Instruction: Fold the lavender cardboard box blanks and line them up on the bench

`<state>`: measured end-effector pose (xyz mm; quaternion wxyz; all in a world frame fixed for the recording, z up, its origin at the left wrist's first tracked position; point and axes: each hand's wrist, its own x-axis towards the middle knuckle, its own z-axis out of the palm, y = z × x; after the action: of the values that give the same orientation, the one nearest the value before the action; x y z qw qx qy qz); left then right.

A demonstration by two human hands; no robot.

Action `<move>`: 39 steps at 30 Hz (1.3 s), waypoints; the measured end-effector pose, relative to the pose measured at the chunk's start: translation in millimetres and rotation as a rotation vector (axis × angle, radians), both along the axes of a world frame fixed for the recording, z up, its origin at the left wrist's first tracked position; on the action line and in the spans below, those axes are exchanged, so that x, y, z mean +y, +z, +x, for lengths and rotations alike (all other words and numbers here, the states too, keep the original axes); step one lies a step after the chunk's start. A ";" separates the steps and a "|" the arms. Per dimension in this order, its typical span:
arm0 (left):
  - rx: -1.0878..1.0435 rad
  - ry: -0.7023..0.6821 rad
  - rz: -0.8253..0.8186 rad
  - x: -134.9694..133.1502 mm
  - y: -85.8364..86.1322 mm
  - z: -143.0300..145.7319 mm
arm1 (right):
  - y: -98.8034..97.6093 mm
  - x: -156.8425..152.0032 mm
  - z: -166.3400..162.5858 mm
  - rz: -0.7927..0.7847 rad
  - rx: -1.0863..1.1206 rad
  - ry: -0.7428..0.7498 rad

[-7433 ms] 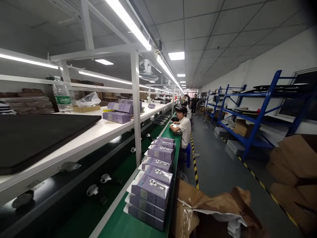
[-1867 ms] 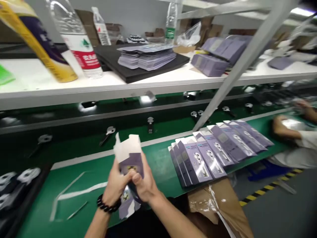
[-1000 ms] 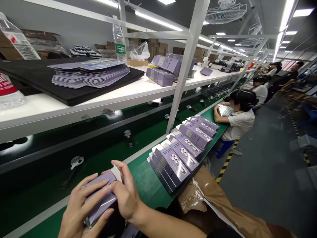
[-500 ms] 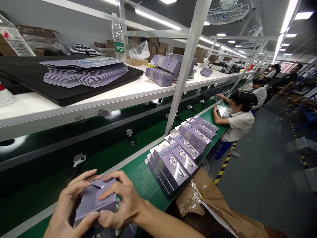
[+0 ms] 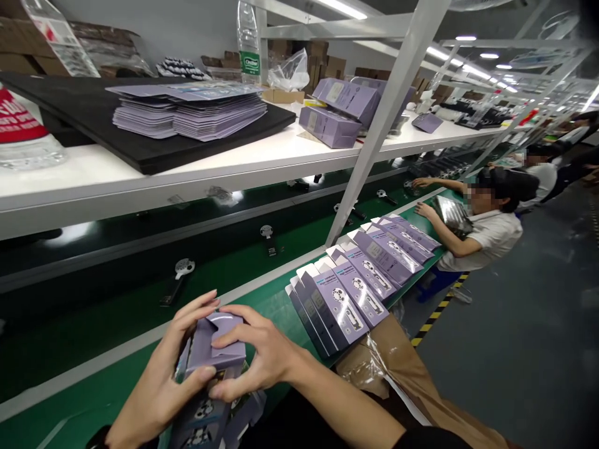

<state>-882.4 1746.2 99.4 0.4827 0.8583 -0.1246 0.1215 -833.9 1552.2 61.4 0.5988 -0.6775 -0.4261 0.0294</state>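
Both of my hands hold one small purple carton point(image 5: 216, 349) over the near edge of the green bench point(image 5: 262, 299). My left hand point(image 5: 163, 380) grips its left side. My right hand point(image 5: 262, 362) presses the folded end flaps from the right. The carton's printed lower part hangs below my hands. Just to the right, a row of several folded purple cartons point(image 5: 360, 274) leans along the bench edge.
A white shelf point(image 5: 196, 174) above carries a black mat with stacked flat carton blanks point(image 5: 196, 112), more purple boxes point(image 5: 337, 112) and water bottles point(image 5: 248, 43). A white post point(image 5: 384, 125) slants up from the bench. A seated person point(image 5: 491, 224) works further right. Brown paper point(image 5: 397, 374) lies below.
The camera dipped and shifted slightly. My hands moved the carton a little right and up, and its end flaps now look folded in under my right fingers.
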 end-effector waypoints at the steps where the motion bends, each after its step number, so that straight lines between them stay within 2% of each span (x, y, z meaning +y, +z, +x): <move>1: -0.011 -0.002 0.005 -0.9 0.2 -0.1 | -2.0 0.2 -0.3 -0.031 0.012 0.004; 4: -0.034 -0.021 0.019 -1.8 1.9 -0.7 | -6.9 1.4 -1.0 -0.091 0.031 0.032; 9: -0.110 -0.055 0.011 -1.1 -0.9 -1.5 | -10.2 8.2 -5.2 0.084 -0.003 -0.011; 12: -0.151 0.011 -0.039 5.1 -4.6 -1.2 | -15.6 12.0 -0.4 0.019 0.039 -0.060; 14: -0.246 0.219 -0.126 18.0 -11.4 -1.1 | -23.1 9.3 17.6 0.038 0.139 -0.233; 16: -0.294 0.550 -0.222 37.5 -27.4 -3.1 | -32.0 0.7 50.3 0.178 0.341 -0.553; 18: -0.151 0.834 -0.192 58.2 -55.2 -10.8 | -42.2 -9.8 90.3 0.282 0.591 -0.833; 19: -0.026 0.917 -0.128 66.5 -72.9 -17.9 | -48.8 -13.0 108.4 0.241 0.693 -0.869; 20: 0.147 0.930 -0.013 72.3 -92.0 -26.9 | -56.9 -13.5 122.3 0.179 0.729 -0.856; 22: 0.332 0.904 0.100 73.7 -129.0 -48.0 | -77.2 -5.4 130.0 0.020 0.752 -0.760; 24: 0.421 0.825 0.188 62.7 -157.7 -65.3 | -99.2 12.4 107.7 -0.152 0.705 -0.608; 26: 0.480 0.701 0.286 45.8 -174.9 -71.8 | -118.0 35.3 65.3 -0.321 0.603 -0.407; 29: 0.552 0.560 0.439 26.7 -184.0 -62.1 | -135.0 71.1 5.4 -0.552 0.386 -0.111; 31: 0.595 0.518 0.530 21.9 -184.9 -51.0 | -138.8 89.7 -14.8 -0.709 0.255 -0.014; 35: 0.674 0.464 0.616 18.2 -185.1 -40.0 | -137.1 102.5 -20.1 -0.963 0.048 0.053; 39: 0.729 0.444 0.564 13.0 -188.7 -38.0 | -142.4 97.3 -15.9 -1.069 -0.064 0.090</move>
<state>-920.4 1759.2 -89.4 0.2069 0.9476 0.2094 -0.1243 -849.8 1649.5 -81.0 0.1553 -0.8695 -0.3984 0.2472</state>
